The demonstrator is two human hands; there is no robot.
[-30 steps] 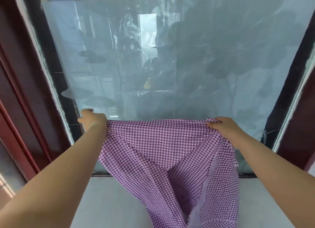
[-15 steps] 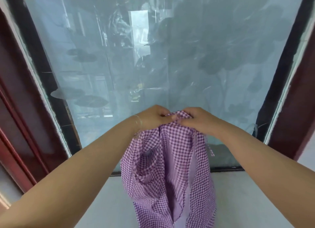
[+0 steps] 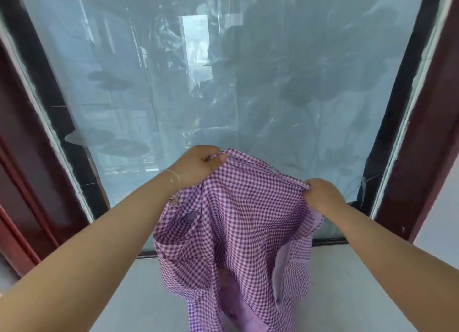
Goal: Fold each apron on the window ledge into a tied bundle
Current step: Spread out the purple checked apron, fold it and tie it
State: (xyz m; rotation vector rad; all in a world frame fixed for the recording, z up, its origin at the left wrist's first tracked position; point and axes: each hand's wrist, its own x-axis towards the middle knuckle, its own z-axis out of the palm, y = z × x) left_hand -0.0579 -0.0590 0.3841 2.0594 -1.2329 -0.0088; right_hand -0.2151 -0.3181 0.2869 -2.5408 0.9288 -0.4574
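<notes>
Before the frosted window [image 3: 248, 83], the left hand [image 3: 198, 166] and right hand [image 3: 320, 195], each pinching the apron [image 3: 238, 222] edge, had separated again after meeting; first fold completed.

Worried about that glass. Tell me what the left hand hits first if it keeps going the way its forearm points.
Probably the window. The left hand grips the apron edge and points up and away toward the pane; nothing shows between them, though depth is unclear.

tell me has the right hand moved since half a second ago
Yes. The right hand has slid right along the apron edge, away from the left hand, toward the right window frame.
</notes>
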